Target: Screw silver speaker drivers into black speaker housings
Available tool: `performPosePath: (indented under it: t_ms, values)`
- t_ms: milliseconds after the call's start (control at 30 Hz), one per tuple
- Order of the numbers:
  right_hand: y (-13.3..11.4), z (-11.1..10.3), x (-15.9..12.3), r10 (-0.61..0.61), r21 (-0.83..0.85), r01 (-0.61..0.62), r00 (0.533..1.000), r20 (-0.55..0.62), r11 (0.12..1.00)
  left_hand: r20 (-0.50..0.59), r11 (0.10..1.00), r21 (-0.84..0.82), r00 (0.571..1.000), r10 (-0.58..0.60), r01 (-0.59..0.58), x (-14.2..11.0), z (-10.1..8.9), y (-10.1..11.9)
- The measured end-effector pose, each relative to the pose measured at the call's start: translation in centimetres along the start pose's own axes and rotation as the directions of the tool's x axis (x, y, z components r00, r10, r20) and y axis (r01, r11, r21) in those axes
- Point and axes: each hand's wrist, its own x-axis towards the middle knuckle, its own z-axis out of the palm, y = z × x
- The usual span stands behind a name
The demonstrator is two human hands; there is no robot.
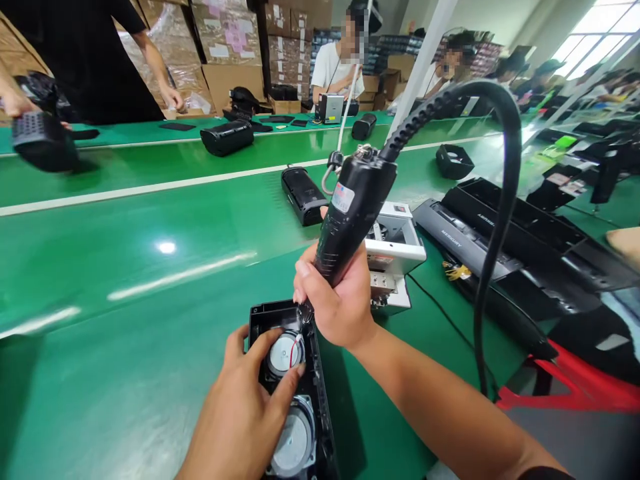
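Observation:
My right hand [345,300] is wrapped round a black electric screwdriver [353,207], whose thick cable [513,147] arches over to the right. The screwdriver's tip points down at the far corner of an open black speaker housing [325,407]. Inside the housing lie two round speaker drivers, the farther one [284,353] and the nearer one [291,443]. My left hand [245,393] grips the farther driver between thumb and fingers, beside a red and white wire [293,350]. Part of the nearer driver is hidden under that hand.
A white-framed device [397,253] stands just beyond my right hand. Black and grey casings [480,233] are piled to the right, near a red plastic piece [570,383]. Black speaker bodies [304,193] sit on the green table [125,280]. Across it, a person [75,60] handles another speaker [44,141].

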Motion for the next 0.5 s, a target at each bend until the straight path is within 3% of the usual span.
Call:
performPosePath:
  t_ms: [367,500]
  values:
    - [0.8,0.0,-0.4,0.001,0.012,-0.002,0.999,0.034,1.0,-0.002,0.999,0.011,0.999,0.032,-0.032,0.0,0.1,0.1]
    - [0.5,-0.1,-1.1,-0.004,0.024,0.002,0.994,0.107,1.0,-0.028,0.999,0.005,0.999,0.044,-0.044,-0.1,0.0,0.2]
